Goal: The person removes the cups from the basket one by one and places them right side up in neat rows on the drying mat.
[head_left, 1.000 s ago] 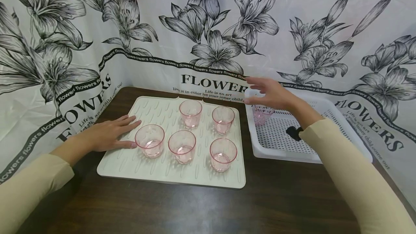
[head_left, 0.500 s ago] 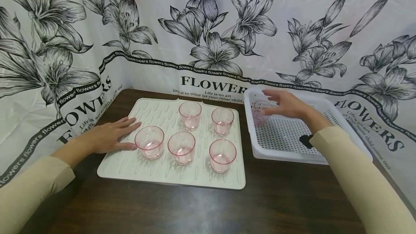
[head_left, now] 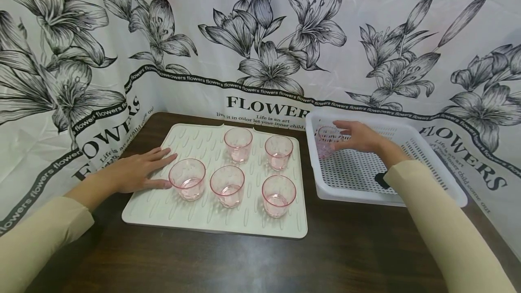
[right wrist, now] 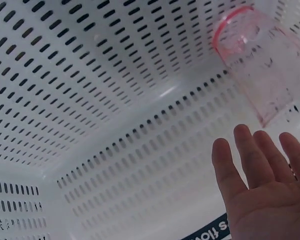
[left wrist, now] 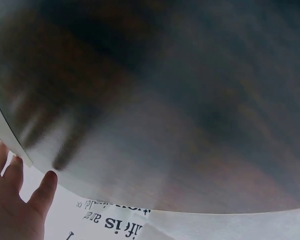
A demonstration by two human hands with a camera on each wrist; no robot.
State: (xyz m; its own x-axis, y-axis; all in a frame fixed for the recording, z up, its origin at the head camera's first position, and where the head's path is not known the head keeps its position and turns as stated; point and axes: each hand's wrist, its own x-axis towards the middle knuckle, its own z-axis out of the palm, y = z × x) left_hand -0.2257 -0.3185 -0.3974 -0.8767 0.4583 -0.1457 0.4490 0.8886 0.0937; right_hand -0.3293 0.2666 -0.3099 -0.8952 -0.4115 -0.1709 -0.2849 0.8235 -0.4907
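My left hand (head_left: 136, 171) rests flat at the left edge of a white drying mat (head_left: 158, 207), fingers spread. Its thumb tip lies beside a clear pink-rimmed cup (head_left: 190, 186). Several more such cups stand upright on the mat, among them one cup (head_left: 278, 200) at the front right. My right hand (head_left: 360, 137) reaches into a white perforated basket (head_left: 319, 180), fingers extended beside a pink cup (head_left: 325, 146) in its left back corner. In the right wrist view, a gap shows between the fingertips and this cup (right wrist: 262, 65).
Mat and basket sit side by side on a dark wooden table (head_left: 228, 261). A flower-printed curtain (head_left: 171, 89) hangs right behind them and along the left. A dark patch (head_left: 381, 180) shows on the basket floor, partly behind the right wrist.
My right hand has come down and a little to the right, from above the basket's back left edge to beside the cup inside. My left hand stays on the mat.
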